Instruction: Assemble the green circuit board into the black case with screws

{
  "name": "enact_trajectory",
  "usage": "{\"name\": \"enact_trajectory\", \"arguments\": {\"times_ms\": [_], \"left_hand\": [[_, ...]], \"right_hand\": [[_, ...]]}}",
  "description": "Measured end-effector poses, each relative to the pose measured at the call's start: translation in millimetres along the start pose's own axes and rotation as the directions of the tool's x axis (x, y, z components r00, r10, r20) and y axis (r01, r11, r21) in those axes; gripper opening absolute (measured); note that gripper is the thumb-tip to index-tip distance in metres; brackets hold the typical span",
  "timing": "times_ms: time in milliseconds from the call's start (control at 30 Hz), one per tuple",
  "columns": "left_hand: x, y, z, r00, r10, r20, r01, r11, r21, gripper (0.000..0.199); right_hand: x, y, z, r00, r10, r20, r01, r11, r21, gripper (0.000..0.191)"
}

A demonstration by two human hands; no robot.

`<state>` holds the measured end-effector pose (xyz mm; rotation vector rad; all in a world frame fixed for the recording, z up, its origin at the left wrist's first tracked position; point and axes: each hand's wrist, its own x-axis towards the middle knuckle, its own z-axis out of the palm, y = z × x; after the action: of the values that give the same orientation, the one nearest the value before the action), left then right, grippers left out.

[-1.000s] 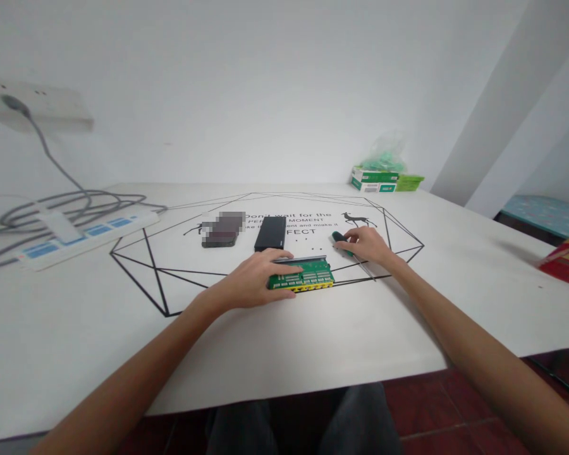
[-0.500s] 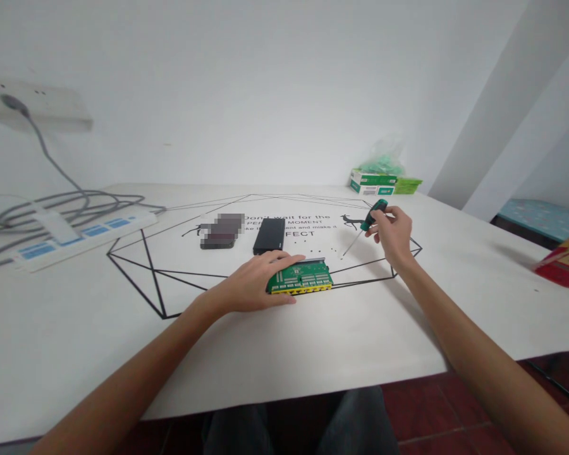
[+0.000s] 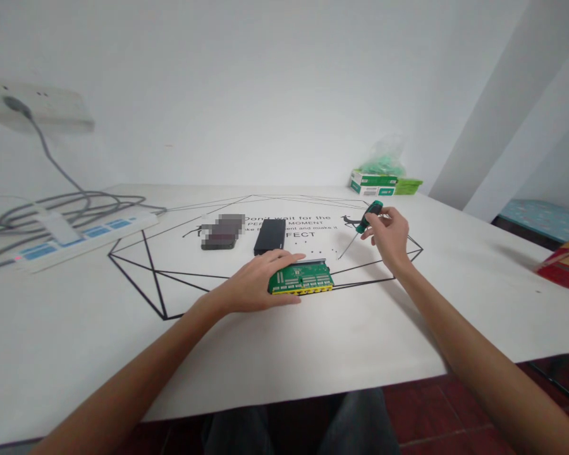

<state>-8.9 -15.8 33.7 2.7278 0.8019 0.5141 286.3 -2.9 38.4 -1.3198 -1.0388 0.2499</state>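
My left hand [image 3: 253,283] grips the left end of a green circuit board [image 3: 303,277], thumb along the near side and fingers over the far side. A row of yellow connectors runs along the board's front edge. In my right hand [image 3: 389,234] is a screwdriver [image 3: 370,215] with a dark green handle, its shaft slanting down to the left. The tip is close to the table, right of the board; whether it touches cannot be made out. Several tiny dark screws [image 3: 313,251] lie on the table beyond the board. Behind my left fingers lies a black rectangular case [image 3: 270,236].
A pixelated, phone-like object [image 3: 220,234] lies left of the case. At the left are a white power strip [image 3: 92,235] and coiled grey cable [image 3: 42,208]. Green-and-white boxes [image 3: 373,180] stand at the back right, and a red package [image 3: 566,262] at the right edge.
My right hand has moved slightly left with the screwdriver, and its tip has shifted a little left too. My left hand still holds the board in about the same place.
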Motion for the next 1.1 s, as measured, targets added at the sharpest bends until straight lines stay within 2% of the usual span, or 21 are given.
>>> {"name": "enact_trajectory", "arguments": {"times_ms": [100, 167, 233, 333, 433, 500, 700, 900, 1100], "left_hand": [[3.7, 0.8, 1.4, 0.991, -0.026, -0.132, 0.019, 0.999, -0.05, 0.058], [6.5, -0.3, 2.6, 0.968, -0.037, -0.248, 0.019, 0.997, -0.076, 0.042], [8.9, -2.7, 4.0, 0.937, -0.059, -0.345, 0.028, 0.995, -0.092, 0.033], [11.3, -6.8, 6.1, 0.894, -0.13, -0.428, 0.089, 0.989, -0.115, 0.032], [12.0, -9.0, 7.9, 0.872, -0.233, -0.43, 0.167, 0.968, -0.187, 0.034], [11.7, -8.7, 8.3, 0.868, -0.279, -0.411, 0.195, 0.952, -0.236, 0.032], [8.9, -6.5, 5.6, 0.878, -0.273, -0.393, 0.184, 0.951, -0.249, 0.03], [7.2, -8.1, 3.2, 0.888, -0.255, -0.384, 0.174, 0.957, -0.233, 0.025], [7.8, -3.7, 2.1, 0.897, -0.278, -0.343, 0.17, 0.934, -0.315, 0.023]], "right_hand": [[-2.3, -8.5, 4.9, 0.996, 0.09, 0.007, -0.089, 0.974, 0.206, 0.018], [-5.4, -15.8, 13.4, 0.987, 0.16, 0.029, -0.161, 0.932, 0.325, 0.017], [-8.9, -23.7, 26.8, 0.974, 0.215, 0.075, -0.227, 0.886, 0.404, 0.018], [-14.7, -35.3, 52.2, 0.939, 0.288, 0.187, -0.343, 0.815, 0.467, 0.017], [-23.1, -45.2, 73.2, 0.921, 0.297, 0.253, -0.387, 0.775, 0.499, 0.016], [-30.8, -50.0, 79.3, 0.917, 0.29, 0.275, -0.394, 0.77, 0.502, 0.016], [-48.7, -54.3, 69.7, 0.93, 0.252, 0.268, -0.356, 0.798, 0.486, 0.018], [-46.2, -52.1, 65.7, 0.936, 0.258, 0.238, -0.344, 0.81, 0.475, 0.019], [-47.5, -56.0, 64.3, 0.936, 0.261, 0.234, -0.346, 0.801, 0.489, 0.019]]}}
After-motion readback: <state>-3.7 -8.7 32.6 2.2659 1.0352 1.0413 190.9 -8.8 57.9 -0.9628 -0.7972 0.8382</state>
